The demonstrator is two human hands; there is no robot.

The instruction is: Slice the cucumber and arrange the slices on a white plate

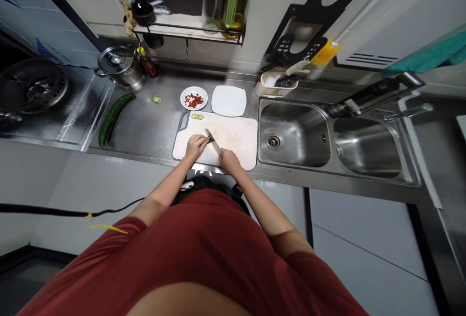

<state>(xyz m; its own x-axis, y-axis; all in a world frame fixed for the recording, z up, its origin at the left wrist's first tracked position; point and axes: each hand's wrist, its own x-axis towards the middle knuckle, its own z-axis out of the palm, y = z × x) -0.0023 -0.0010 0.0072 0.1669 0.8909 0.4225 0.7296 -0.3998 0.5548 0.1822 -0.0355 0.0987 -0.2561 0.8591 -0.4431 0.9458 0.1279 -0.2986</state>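
A stainless steel counter [153, 131] fills the middle of the view, with a double sink [294, 134] set into it on the right; a person in a rust-red shirt [204, 243] stands at its near edge, leaning over a white cutting board [238, 136] placed just left of the sink; a lidded steel pot [118, 67] stands at the far left of the counter, and a long, dark green cucumber [112, 118] lies on the bare steel left of the board; a round white plate [193, 88] holding chopped red chili [193, 100] and an empty-looking square white plate [228, 101] sit side by side just beyond the board; the left hand [195, 146] rests on the board, its fingers [202, 140] curled closely over a short cucumber piece [210, 140], most of which they hide; the right hand [229, 161] is closed around the grip of a kitchen knife [214, 142], whose blade slants farther left, right beside those fingers; two thin cucumber slices [197, 117] lie near the board's far edge; another slice [157, 99] lies apart on the counter.
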